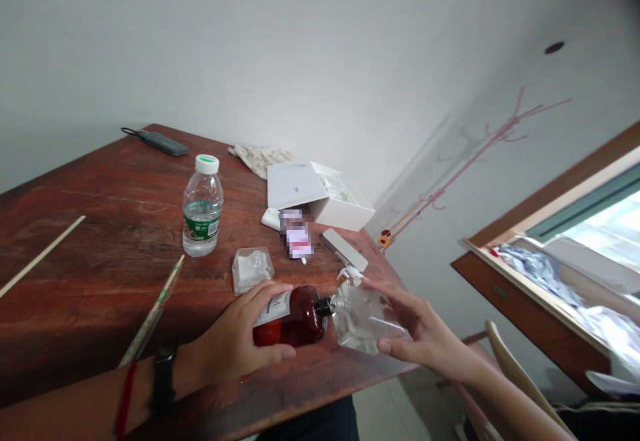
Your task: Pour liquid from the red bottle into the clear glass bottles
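My left hand (pixel 250 334) is wrapped round a dark red-brown bottle (pixel 305 314) with a white label, tilted nearly flat so its black neck points right. Against that neck sits the threaded mouth of a clear plastic bottle (pixel 367 321), held between the thumb and fingers of my right hand (pixel 415 321). Both bottles are low over the table's front edge, mouth to mouth; whether liquid passes between them I cannot make out. A small clear plastic tray (pixel 251 269) lies just beyond my left hand, and a crumpled white piece (pixel 351 273) lies behind the clear bottle.
On the wooden table (pixel 125 227) stand a water bottle (pixel 202 207) and an open white box (pixel 345 211). A phone (pixel 299 235), a pale slim case (pixel 345 251), a wooden stick (pixel 43 254), wrapped chopsticks (pixel 153 314) and a grey device (pixel 163 142) lie about. A chair (pixel 515 374) is at right.
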### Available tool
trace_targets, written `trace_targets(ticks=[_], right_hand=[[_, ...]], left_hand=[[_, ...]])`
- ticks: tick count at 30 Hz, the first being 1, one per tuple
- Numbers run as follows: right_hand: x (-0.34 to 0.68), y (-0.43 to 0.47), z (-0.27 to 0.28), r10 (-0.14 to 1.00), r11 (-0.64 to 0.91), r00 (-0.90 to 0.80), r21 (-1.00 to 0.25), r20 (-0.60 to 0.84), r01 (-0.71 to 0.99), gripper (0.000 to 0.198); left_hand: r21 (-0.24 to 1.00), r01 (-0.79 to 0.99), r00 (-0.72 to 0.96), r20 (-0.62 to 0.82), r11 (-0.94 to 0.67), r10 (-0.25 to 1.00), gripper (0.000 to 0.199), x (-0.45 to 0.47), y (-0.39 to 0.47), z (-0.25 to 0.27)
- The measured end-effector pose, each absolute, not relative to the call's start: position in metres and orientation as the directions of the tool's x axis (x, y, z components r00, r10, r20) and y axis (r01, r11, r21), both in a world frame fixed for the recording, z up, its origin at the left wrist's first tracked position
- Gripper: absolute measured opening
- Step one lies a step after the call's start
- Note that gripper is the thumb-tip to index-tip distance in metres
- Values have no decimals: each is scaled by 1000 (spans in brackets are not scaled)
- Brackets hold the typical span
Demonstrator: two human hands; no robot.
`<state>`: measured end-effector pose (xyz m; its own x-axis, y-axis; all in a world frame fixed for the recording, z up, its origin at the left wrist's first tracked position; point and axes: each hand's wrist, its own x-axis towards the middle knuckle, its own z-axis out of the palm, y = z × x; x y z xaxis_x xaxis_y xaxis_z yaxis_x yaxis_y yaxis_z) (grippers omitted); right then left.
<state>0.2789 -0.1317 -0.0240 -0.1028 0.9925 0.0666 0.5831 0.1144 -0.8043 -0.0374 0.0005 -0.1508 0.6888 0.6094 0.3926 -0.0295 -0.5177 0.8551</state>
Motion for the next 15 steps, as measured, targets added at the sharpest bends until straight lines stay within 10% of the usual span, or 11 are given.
trace_targets(ticks=[15], right_hand=[[286, -129, -26, 977, 200, -186, -756, 105, 623, 73]], left_hand=[[834, -54, 675, 436, -549, 595, 76, -35, 3, -157]])
